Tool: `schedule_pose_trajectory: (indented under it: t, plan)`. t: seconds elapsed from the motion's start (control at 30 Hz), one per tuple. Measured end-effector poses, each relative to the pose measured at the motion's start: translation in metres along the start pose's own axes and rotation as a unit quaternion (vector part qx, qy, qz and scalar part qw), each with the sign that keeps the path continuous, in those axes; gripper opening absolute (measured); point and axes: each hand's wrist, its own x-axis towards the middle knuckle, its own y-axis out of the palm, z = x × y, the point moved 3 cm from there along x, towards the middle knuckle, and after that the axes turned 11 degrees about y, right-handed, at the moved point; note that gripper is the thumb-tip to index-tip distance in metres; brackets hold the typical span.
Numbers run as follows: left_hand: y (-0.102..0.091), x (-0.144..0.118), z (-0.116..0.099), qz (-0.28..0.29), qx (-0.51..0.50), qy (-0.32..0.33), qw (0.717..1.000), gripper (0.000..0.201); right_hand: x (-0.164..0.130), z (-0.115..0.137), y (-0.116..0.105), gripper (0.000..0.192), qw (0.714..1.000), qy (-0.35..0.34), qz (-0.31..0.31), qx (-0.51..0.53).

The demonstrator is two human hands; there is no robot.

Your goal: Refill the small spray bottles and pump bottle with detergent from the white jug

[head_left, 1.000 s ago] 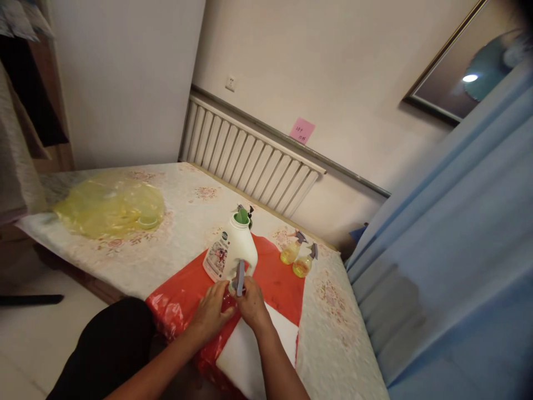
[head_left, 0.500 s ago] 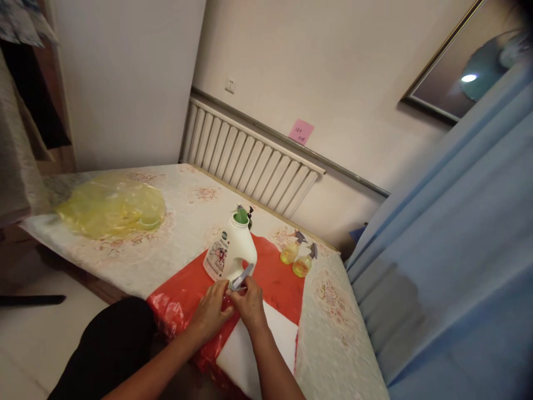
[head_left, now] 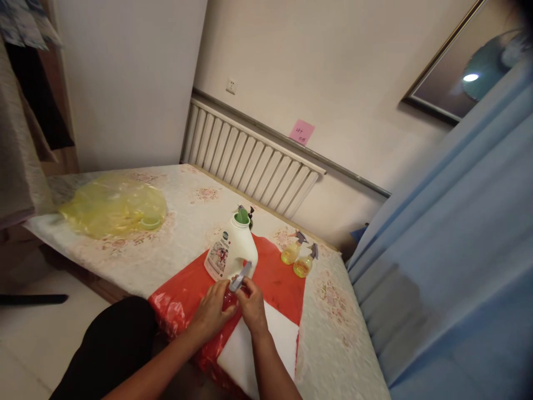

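Between my two hands is a small clear spray bottle with a grey trigger head point(head_left: 241, 276). My left hand point(head_left: 210, 309) is closed around its body, which is mostly covered by the fingers. Up at the neck, just under the trigger head, the fingers of my right hand point(head_left: 252, 304) are pinched. Right behind them stands a large white jug point(head_left: 238, 247), upright, with a printed label and something green at its mouth. Under the jug and hands lies a red plastic sheet or bag point(head_left: 275, 278), with a white flat pad point(head_left: 278, 328) on it near my right forearm.
Two spray bottles with yellow liquid point(head_left: 303, 268) stand right of the jug. A dark pump top point(head_left: 251, 213) shows behind it. A yellow plastic bag point(head_left: 108, 203) lies on the left of the flowered cover point(head_left: 183, 233). A radiator point(head_left: 254, 158) and blue curtain point(head_left: 449, 250) border the surface.
The fingers of my right hand have shifted slightly around the neck of the spray bottle, and its trigger head shows a little more. Otherwise the view has barely moved.
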Motion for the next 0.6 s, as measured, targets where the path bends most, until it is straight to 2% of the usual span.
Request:
schedule_pose_trajectory:
  t: [0.17,0.37,0.5,0.6]
  plan:
    - [0.001,-0.001,0.002,-0.010,-0.003,-0.002,1.000,0.062,0.001,-0.001,-0.001,0.021,1.000,0.015,-0.022,0.005]
    - [0.002,0.000,0.002,-0.003,0.001,-0.004,1.000,0.063,0.004,-0.013,0.003,0.015,0.996,0.020,-0.091,-0.016]
    - [0.002,0.000,0.002,-0.007,0.000,-0.001,1.000,0.061,0.007,-0.019,0.007,0.017,0.992,0.013,-0.124,-0.025]
    - [0.001,0.000,0.001,-0.009,0.002,0.004,1.000,0.060,0.007,-0.019,0.008,0.021,0.992,0.008,-0.122,-0.026]
